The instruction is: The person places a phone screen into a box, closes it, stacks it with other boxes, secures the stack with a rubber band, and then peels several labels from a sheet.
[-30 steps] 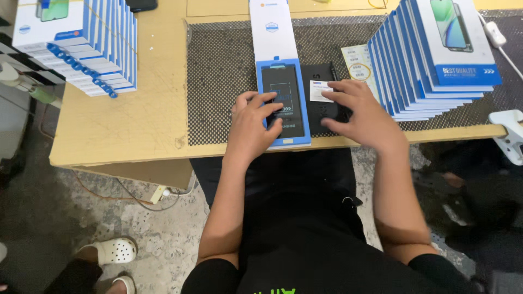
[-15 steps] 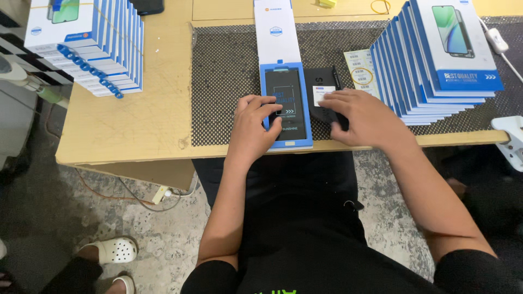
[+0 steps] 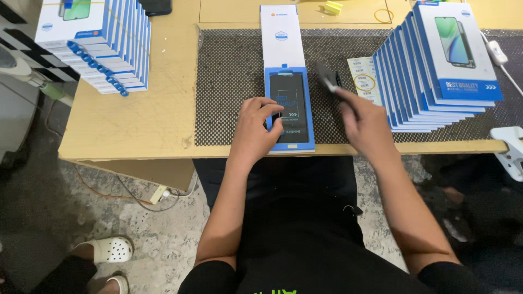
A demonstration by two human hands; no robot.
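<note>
Open blue box tray sits at the near edge of the surface, centre, on the black mesh mat; dark phone lies flat inside it, screen up w/ a printed film; white lid flap stretches away from the tray toward the far side, small round blue mark on it. Left hand rests on the tray's left rim, fingers curled over onto the phone's lower screen – grip pressing down, not closed round anything. Right hand is lifted just right of the tray, blurred; grip pinched on a small dark item w/ a white patch – too blurred to say what kind. Beyond it, flat on the mat, a white label sheet w/ barcodes and a yellow ring sticker. Right of that, a slanted row of white-and-blue phone boxes, front one showing a green phone pic & a blue band low down. Far left, a 2nd fanned stack of the same boxes, off the mat on bare wood. Top edge: yellow rubber band, small yellow bit, dark slab. White cable at far right; white clamp on the near right corner. Below, on the floor – a white clog.
</note>
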